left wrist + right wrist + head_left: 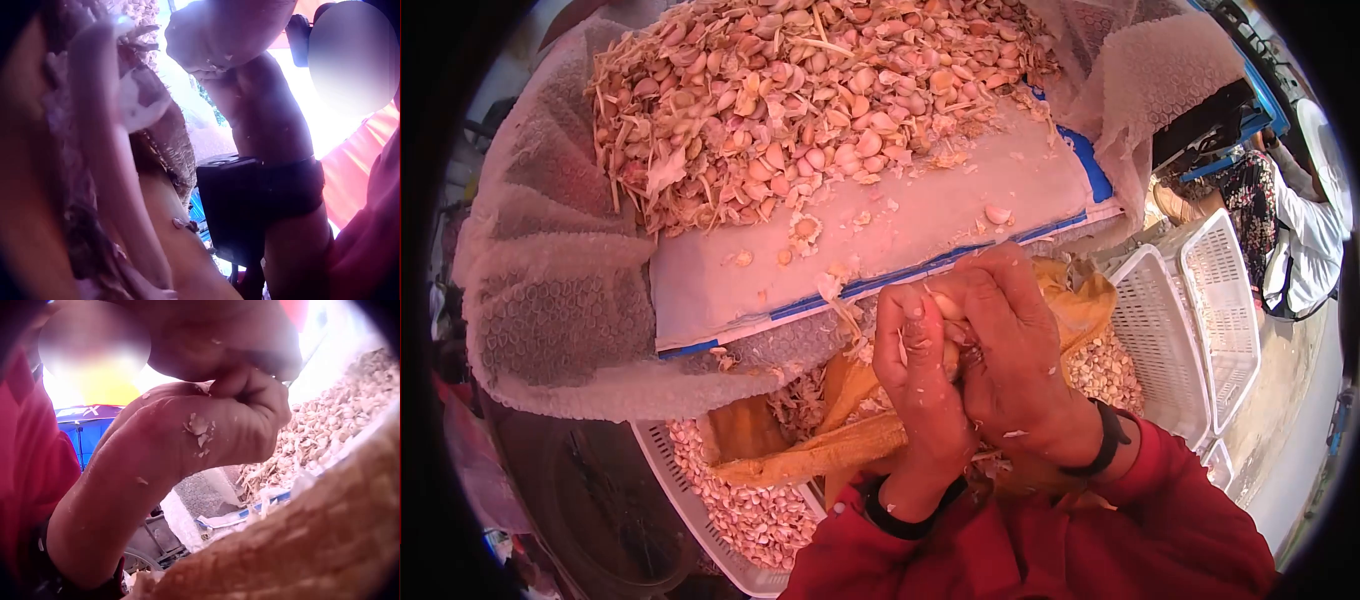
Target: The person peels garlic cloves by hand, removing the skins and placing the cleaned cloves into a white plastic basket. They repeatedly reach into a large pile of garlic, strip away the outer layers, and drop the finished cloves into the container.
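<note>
Held close together in the head view are my left hand and right hand, fingers bent inward. Between their thumbs and fingertips they pinch a pale garlic clove, partly covered by the fingers. Behind it, something yellowish shows between the palms, mostly hidden. Bits of papery skin cling to the back of the left hand in the right wrist view. Just beyond the hands, a heap of unpeeled garlic cloves covers a table lined with a pale sheet.
Under the hands hangs an orange woven sack. A white basket of pinkish cloves stands at lower left. Two white plastic crates stand at right, with a seated person behind them. Bubble wrap drapes the table edge.
</note>
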Demonstrator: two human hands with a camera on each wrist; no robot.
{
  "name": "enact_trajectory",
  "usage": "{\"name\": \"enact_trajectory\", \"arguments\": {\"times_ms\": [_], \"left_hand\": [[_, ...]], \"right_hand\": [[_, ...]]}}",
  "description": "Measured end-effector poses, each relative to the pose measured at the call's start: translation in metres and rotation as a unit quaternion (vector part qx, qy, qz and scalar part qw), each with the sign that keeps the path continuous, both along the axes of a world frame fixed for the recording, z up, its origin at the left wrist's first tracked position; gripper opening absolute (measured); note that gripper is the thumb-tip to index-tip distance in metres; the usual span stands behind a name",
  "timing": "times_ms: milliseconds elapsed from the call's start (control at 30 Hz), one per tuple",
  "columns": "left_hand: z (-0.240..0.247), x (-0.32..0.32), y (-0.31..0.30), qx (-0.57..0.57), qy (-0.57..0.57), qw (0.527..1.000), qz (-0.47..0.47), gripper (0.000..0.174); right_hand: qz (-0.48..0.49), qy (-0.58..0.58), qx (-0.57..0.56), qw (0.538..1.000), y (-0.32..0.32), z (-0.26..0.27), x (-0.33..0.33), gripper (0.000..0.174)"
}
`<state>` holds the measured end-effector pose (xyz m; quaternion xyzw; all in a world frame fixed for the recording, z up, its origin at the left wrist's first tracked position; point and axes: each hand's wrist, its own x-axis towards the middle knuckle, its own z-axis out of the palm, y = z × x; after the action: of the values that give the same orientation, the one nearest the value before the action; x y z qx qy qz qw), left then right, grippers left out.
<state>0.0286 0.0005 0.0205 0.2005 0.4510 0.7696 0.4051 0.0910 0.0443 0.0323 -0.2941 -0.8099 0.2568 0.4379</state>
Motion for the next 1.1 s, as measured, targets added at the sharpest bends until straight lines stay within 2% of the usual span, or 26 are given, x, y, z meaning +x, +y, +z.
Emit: {"name": "enact_trajectory", "arguments": {"times_ms": [67,133,200,300,400,467,633,767,867,933,1033,1100], "left_hand": [[-0.002,-0.008,-0.011,0.013,-0.007,1.000,0.017,0.022],[-0.002,-0.023,-0.030,0.001,0.131,0.991,0.016,0.025],[0.001,-0.031,-0.050,-0.012,0.168,0.985,0.031,0.028],[0.023,-0.036,-0.072,0.009,0.059,0.995,0.076,0.026],[0.016,-0.053,-0.107,-0.004,0.048,0.996,0.074,0.027],[0.005,-0.066,-0.131,-0.029,0.035,0.993,0.111,0.027],[0.007,-0.085,-0.169,-0.082,0.001,0.956,0.281,0.026],[-0.013,-0.108,-0.204,-0.093,0.000,0.951,0.294,0.026],[-0.018,-0.121,-0.223,-0.138,-0.020,0.922,0.361,0.025],[-0.065,-0.161,-0.261,-0.083,-0.018,0.930,0.357,0.027],[-0.125,-0.225,-0.306,-0.218,0.123,0.902,0.353,0.036],[-0.146,-0.241,-0.321,-0.305,0.219,0.838,0.395,0.041]], "right_hand": [[0.034,-0.021,0.029,0.999,-0.006,0.001,-0.005,0.021],[0.070,-0.016,0.073,0.995,-0.015,0.006,-0.016,0.021],[0.091,0.001,0.066,0.994,-0.028,0.012,-0.029,0.021],[0.122,0.023,0.033,0.992,-0.053,0.015,-0.047,0.020],[0.154,0.021,0.008,0.988,-0.081,0.014,-0.066,0.019],[0.183,0.033,-0.003,0.983,-0.099,0.008,-0.081,0.019],[0.254,0.098,-0.066,0.960,-0.151,-0.016,-0.121,0.021],[0.298,0.038,-0.170,0.939,-0.182,-0.031,-0.139,0.029],[0.339,0.029,-0.151,0.928,-0.209,-0.052,-0.156,0.033],[0.333,-0.044,-0.093,0.937,-0.225,-0.061,-0.174,0.039],[0.324,-0.132,-0.036,0.936,-0.228,-0.059,-0.182,0.045],[0.328,-0.190,-0.014,0.925,-0.217,-0.049,-0.178,0.048]]}}
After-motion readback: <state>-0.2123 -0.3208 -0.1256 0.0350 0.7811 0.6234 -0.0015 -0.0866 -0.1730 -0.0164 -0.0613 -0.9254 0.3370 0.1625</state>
